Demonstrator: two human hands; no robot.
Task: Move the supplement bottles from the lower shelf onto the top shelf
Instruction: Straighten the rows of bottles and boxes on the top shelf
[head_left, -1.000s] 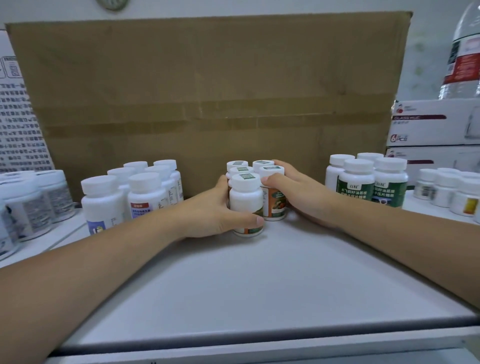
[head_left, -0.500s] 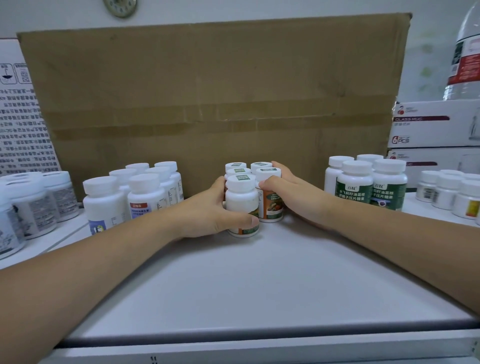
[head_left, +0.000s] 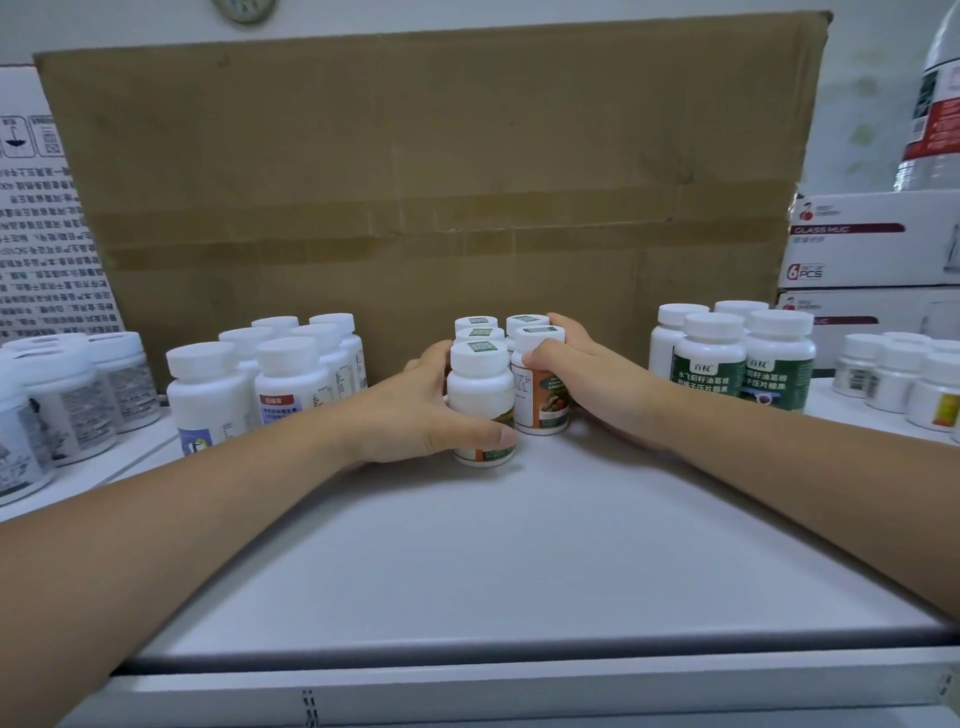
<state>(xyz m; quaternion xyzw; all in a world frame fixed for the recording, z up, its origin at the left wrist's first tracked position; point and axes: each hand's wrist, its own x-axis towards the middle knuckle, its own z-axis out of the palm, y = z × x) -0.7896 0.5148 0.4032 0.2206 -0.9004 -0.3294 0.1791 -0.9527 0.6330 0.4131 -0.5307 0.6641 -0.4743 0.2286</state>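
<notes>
Several small white supplement bottles (head_left: 480, 395) with orange-and-green labels stand in a tight cluster on the white top shelf (head_left: 519, 561), in front of a cardboard box. My left hand (head_left: 415, 415) wraps the cluster's left side, its thumb across the base of the front bottle. My right hand (head_left: 587, 379) cups the right side, with its thumb on the neck of the front right bottle (head_left: 540, 395). The lower shelf is out of view.
A big cardboard box (head_left: 431, 182) forms a wall behind the bottles. White bottles (head_left: 270, 379) stand to the left, green-labelled bottles (head_left: 737, 358) to the right, smaller jars (head_left: 904, 379) further right. Stacked white boxes (head_left: 872, 239) sit at the far right.
Both hands keep hold of the same cluster; the bottles shifted slightly back on the shelf. The view has tilted a little.
</notes>
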